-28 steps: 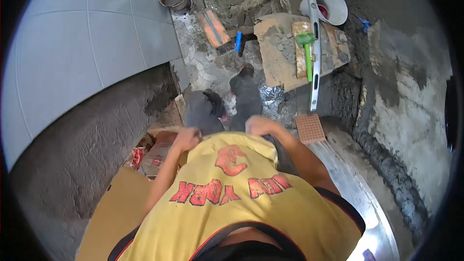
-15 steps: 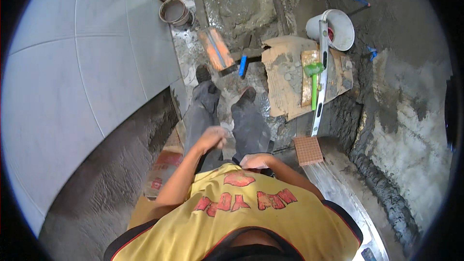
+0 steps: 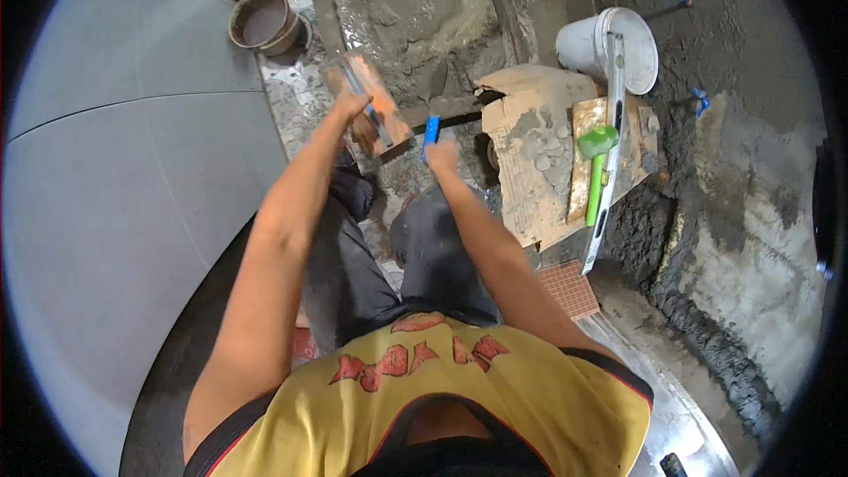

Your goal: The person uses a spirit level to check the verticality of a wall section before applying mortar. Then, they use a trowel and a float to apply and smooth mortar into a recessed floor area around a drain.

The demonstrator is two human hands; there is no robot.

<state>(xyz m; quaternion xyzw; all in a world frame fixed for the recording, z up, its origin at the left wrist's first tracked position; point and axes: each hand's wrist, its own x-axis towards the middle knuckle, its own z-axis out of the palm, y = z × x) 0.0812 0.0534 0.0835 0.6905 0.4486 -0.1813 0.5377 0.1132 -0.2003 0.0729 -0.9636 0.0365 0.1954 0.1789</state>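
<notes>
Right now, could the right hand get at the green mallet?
Probably yes: the right hand is at the blue handle, and nothing tall blocks its way over the cardboard to the green mallet.

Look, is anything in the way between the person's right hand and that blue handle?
Nothing visible is in the way. The right hand is right at the near end of the blue handle, but blur hides whether it is gripping.
</notes>
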